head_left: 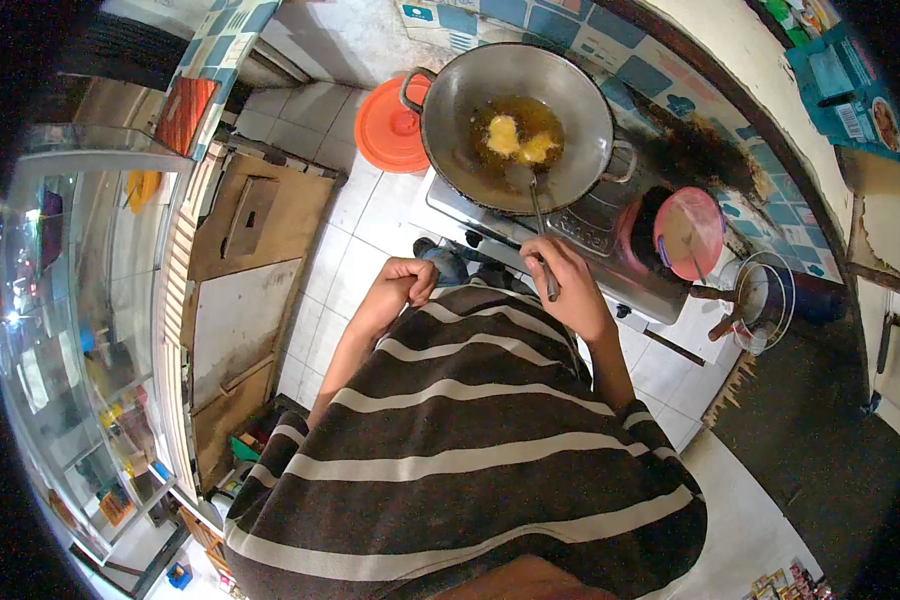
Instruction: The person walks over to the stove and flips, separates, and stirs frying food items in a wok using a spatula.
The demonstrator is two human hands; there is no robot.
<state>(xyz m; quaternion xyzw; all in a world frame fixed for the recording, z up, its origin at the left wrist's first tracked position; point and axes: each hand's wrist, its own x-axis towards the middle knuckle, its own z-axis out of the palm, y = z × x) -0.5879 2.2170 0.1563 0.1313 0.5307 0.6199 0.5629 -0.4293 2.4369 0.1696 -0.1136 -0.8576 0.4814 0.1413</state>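
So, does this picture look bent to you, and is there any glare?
Head view: strongly bent, probably from a very wide lens, with the glass case curving at the left and the corners falling to grainy black; head view: bright glare spots on that glass at the far left; head view: the wok and right hand look fairly clear.

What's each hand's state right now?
Left hand: closed in a loose fist, nothing visible in it.
Right hand: closed, holding a long-handled grey metal cooking utensil.
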